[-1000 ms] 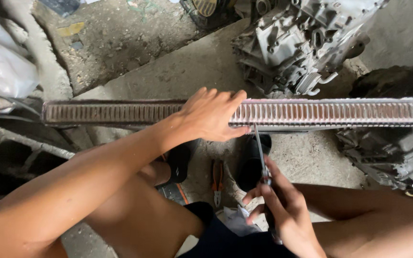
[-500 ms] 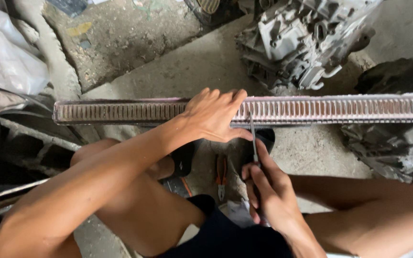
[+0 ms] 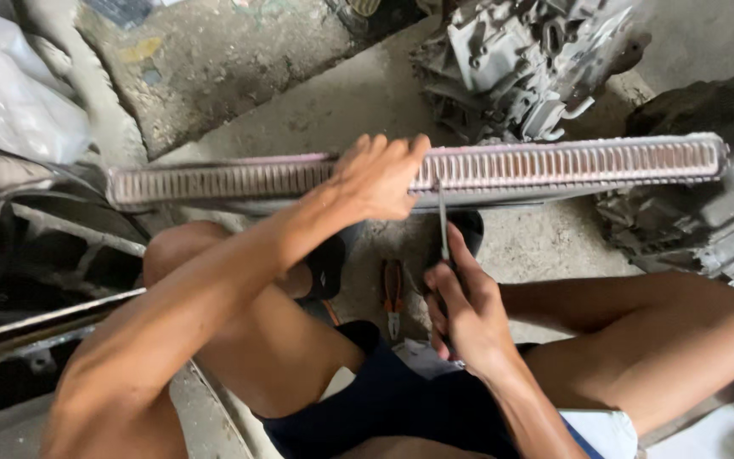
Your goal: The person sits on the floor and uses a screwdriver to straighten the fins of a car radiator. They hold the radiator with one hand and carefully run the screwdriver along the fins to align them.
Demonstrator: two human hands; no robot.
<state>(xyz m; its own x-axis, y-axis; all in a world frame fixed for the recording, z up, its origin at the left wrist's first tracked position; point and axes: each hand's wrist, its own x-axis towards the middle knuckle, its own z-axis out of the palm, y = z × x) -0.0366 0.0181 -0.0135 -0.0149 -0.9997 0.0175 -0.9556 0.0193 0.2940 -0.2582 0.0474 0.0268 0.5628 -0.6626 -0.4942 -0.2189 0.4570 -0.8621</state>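
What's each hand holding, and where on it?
Left hand grips the finned core on its top edge, mid-length. Right hand holds a thin tool by its handle end.

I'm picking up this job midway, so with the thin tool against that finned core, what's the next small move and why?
Probably ease the thin tool gently between the fins: its tip already meets the finned core, the left hand steadies the top edge, and the right hand grips the handle low.
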